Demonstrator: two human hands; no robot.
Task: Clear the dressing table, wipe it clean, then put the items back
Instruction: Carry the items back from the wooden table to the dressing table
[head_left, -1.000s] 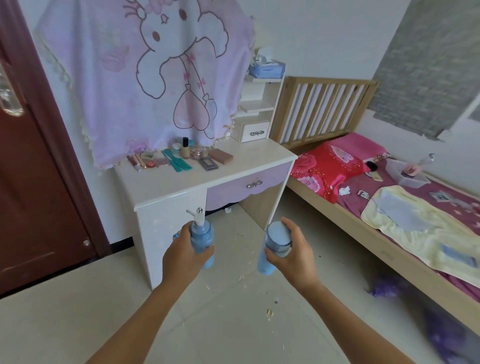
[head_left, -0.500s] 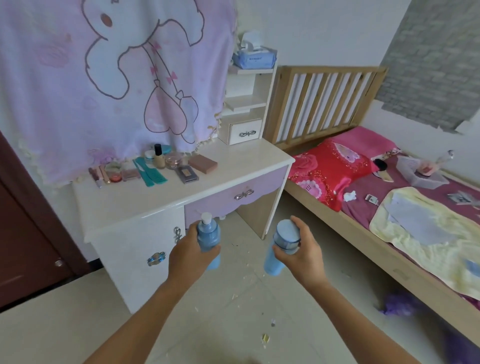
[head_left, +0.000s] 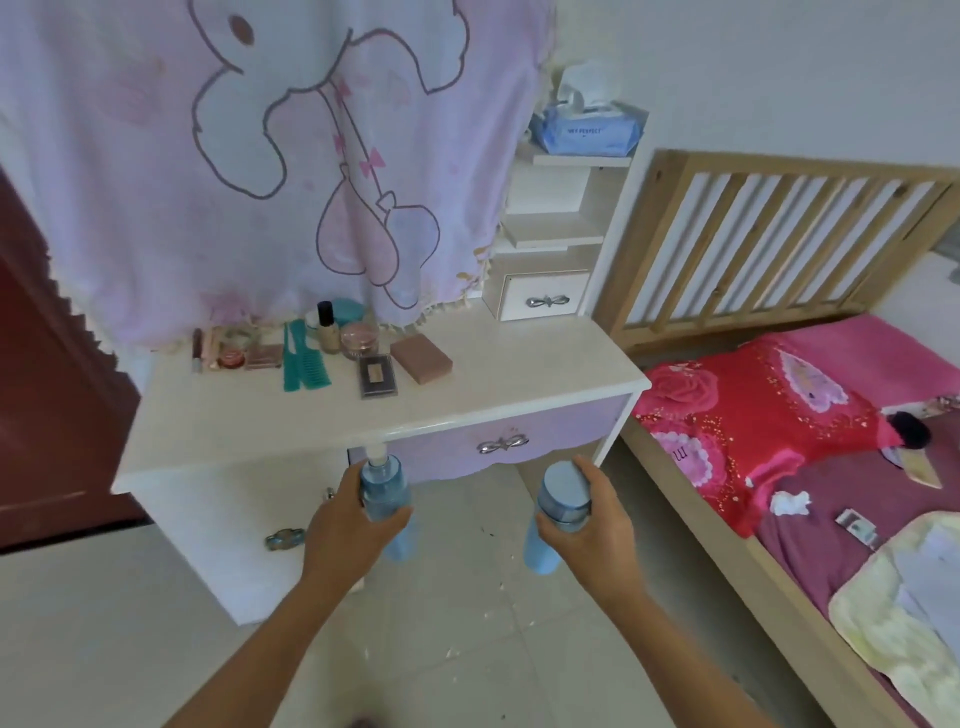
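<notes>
Counter (head_left: 498, 379), white-topped with a lilac drawer front, against the wall below a pink cartoon cloth (head_left: 156, 182). Along its back edge, in a loose row: teal combs (head_left: 304, 358), a small foundation bottle (head_left: 326, 328), a round pink jar (head_left: 358, 338), a dark compact (head_left: 378, 375) and a brown box (head_left: 421, 358). At the right rear corner, a small shelf unit (head_left: 550, 234) with a blue tissue pack (head_left: 587, 127) on top.

Just short of the counter's front edge, over the tiled floor (head_left: 467, 649): left grip (head_left: 353, 525) wrapped round a blue pump bottle (head_left: 383, 493), right grip (head_left: 592, 525) curled round a blue capped bottle (head_left: 563, 493). Bottles apart from each other, neither touching the counter.

Off to the right, a wooden bed (head_left: 779, 582) with a red pillow (head_left: 753, 415).
</notes>
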